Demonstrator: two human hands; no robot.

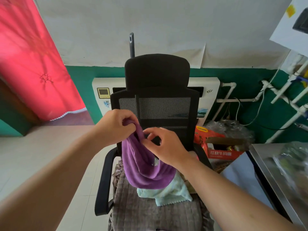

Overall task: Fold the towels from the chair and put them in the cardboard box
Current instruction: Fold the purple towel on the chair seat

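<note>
A purple towel (145, 170) hangs in a loop above the seat of a black mesh office chair (160, 100). My left hand (115, 125) grips its upper end, lifted in front of the chair back. My right hand (165, 145) pinches the towel's edge just to the right of that, with the rest of the cloth drooping beneath it. A pale green towel (168, 192) lies crumpled on the seat's grey quilted cushion (150, 212), partly under the purple one. A red cardboard box (221, 152) with open flaps stands on the floor right of the chair.
A steel table (280, 177) edge runs along the right. White heater (100, 92) and white pipes (283, 90) stand against the green wall behind. Clear plastic bags (233, 129) sit behind the box. A red curtain (33, 60) hangs at left over pale floor tiles.
</note>
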